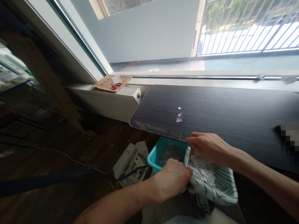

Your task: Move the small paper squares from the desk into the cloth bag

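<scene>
My left hand [175,175] is closed around the near left corner of a white basket with dark stripes [226,186]. Many small pale paper scraps [204,172] lie inside it. Over the far left corner of this basket, by the table's edge, is my right hand [210,146]; its fingers are bent together, and what they hold, if anything, is hidden. A turquoise bin [154,160] stands just left of the basket, partly behind my left hand, with a blurred greyish heap inside.
Small scraps [179,115] lie on the dark table [221,105]. Red-handled scissors [116,85] rest on brown paper [102,83] above a radiator [123,105]. A box with cables [130,165] sits on the floor. A pixelated object [291,137] is at the table's right.
</scene>
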### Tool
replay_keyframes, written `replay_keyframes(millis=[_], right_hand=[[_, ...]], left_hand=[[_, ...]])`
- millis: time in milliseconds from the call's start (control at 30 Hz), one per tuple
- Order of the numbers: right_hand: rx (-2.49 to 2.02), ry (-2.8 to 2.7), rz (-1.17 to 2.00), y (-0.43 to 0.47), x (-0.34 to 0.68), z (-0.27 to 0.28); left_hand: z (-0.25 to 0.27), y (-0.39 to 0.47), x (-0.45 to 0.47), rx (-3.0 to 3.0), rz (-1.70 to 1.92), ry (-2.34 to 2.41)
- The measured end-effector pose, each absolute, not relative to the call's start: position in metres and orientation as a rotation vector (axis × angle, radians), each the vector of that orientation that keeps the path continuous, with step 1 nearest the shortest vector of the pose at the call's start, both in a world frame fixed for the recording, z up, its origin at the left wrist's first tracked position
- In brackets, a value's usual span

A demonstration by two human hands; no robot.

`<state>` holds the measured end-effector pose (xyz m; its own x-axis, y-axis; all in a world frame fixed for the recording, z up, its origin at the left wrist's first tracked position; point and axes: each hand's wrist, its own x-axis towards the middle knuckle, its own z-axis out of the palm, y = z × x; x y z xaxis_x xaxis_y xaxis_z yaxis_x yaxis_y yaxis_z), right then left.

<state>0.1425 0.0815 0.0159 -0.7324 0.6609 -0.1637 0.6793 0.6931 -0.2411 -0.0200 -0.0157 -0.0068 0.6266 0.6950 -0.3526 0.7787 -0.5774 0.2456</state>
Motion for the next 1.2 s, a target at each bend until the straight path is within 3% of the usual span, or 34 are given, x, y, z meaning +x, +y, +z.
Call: replay_keyframes(millis=[333, 1200], right_hand=[[1.381, 2.784, -0.242, 0.143, 0.123, 0.009], [1.127, 2.836, -0.443, 0.106, 0.124, 0.018]], left_hand=[[0.002, -0.022, -0.018, 2.475, -0.318, 1.187], [-0.001, -0.019, -0.02, 2.473, -0.309, 1.138]])
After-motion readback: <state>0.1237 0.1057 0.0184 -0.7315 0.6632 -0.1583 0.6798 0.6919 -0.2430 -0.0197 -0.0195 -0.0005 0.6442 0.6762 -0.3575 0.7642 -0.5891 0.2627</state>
